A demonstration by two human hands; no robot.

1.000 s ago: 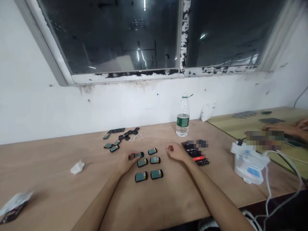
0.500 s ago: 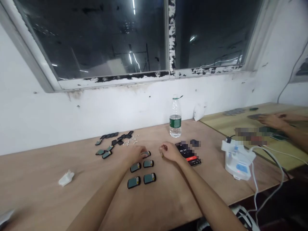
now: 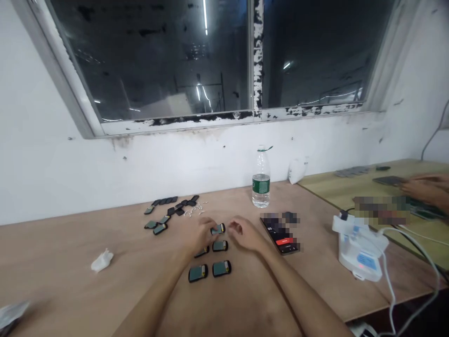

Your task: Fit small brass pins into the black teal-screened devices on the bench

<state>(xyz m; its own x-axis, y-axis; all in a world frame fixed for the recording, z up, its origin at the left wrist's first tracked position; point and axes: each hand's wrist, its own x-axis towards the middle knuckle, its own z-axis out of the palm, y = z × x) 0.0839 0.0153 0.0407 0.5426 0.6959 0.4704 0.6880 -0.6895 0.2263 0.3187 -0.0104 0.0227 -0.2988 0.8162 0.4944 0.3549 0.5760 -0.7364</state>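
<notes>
My left hand [image 3: 203, 236] has its thumb and fingers closed at the left edge of a small black-framed module with a grey-green face [image 3: 218, 228]. Just right of that module is my right hand [image 3: 245, 232], its fingers curled inward; anything in them is too small or hidden to make out. Nearer me lie similar modules in two columns: one under my left wrist [image 3: 201, 252], partly covered, another beside it [image 3: 220, 245], and a front pair, left [image 3: 198, 273] and right [image 3: 221, 268].
Beyond my left hand lie several black pieces [image 3: 182, 204], small white bits [image 3: 194, 209] and more modules [image 3: 160, 228]. A crumpled white tissue [image 3: 102, 260] is at left. Rightward are a water bottle [image 3: 261, 191], a phone [image 3: 282, 238], a white corded device [image 3: 361, 250] and another person's hand [image 3: 423, 187].
My right hand has come closer to the module at my left hand, and its fingers curl in more. The whole view has shifted slightly.
</notes>
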